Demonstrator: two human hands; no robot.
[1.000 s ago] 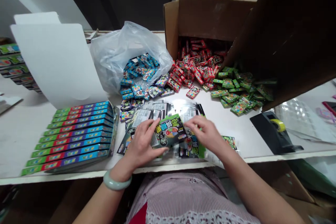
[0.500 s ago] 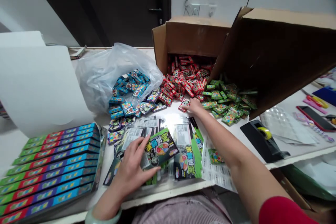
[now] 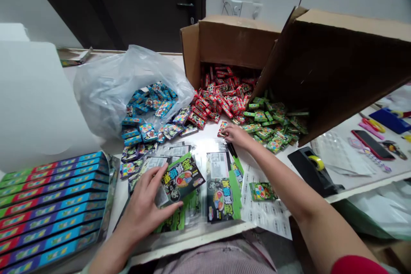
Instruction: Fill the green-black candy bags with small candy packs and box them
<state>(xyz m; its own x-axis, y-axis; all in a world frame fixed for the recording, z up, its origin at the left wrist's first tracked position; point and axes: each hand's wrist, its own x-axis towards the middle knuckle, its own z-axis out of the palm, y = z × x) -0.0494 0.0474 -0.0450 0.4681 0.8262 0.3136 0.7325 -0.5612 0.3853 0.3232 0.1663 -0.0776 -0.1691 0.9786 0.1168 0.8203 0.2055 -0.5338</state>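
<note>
My left hand (image 3: pixel 144 209) lies on a pile of flat packaging sleeves at the near edge of the table, thumb and fingers pinching a dark green printed card sleeve (image 3: pixel 181 180). My right hand (image 3: pixel 236 135) is stretched far forward, its fingers closed on a small red packet (image 3: pixel 222 127) at the edge of the red pile (image 3: pixel 221 98). Green packets (image 3: pixel 272 122) lie just right of that hand, blue packets (image 3: pixel 147 111) to its left. More green sleeves (image 3: pixel 221 197) and a single green packet (image 3: pixel 262 191) lie between my arms.
Two cardboard boxes (image 3: pixel 231 40) (image 3: pixel 337 64) lie tipped open at the back. A clear plastic bag (image 3: pixel 109 85) holds the blue packets. Stacked striped boxes (image 3: pixel 54 205) fill the left front. A black tape dispenser (image 3: pixel 313 169), a phone (image 3: pixel 372 143) and scissors (image 3: pixel 374 124) lie right.
My right hand left the sleeve, reached forward to the red pile and closed on a red packet. My left hand stayed on the sleeve. The view shifted up and right.
</note>
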